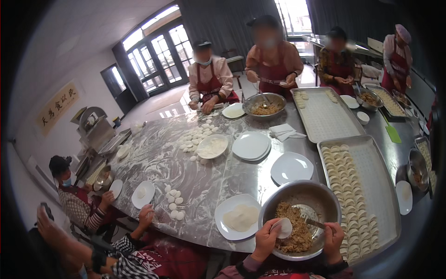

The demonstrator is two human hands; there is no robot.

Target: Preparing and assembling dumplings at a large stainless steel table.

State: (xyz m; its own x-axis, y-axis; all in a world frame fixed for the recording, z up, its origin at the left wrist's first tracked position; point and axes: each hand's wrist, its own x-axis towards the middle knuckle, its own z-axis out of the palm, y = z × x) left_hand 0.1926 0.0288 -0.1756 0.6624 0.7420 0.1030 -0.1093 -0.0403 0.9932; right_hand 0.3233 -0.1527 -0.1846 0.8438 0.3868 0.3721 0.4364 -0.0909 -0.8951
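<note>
In my left hand [266, 239] is a round dumpling wrapper [284, 228], held over the near left rim of a steel mixing bowl [322, 193]. My right hand [333, 240] grips the handle of a metal spatula or flat spoon [315, 223], whose far end points into the bowl. Brown minced filling [296, 233] fills the bowl's left part. Left of it lies a white plate [223, 209] with a stack of pale wrappers [240, 218]. On the right, a metal tray [386, 195] carries rows of folded dumplings [348, 195].
Beyond the bowl are white plates [291, 168], stacked plates [251, 145], a flour dish [212, 146] and dough pieces [197, 136]. A second tray [325, 115] adjoins mine. Co-workers stand across the floured table [153, 139]; others sit to my left, one arm [143, 221] close by.
</note>
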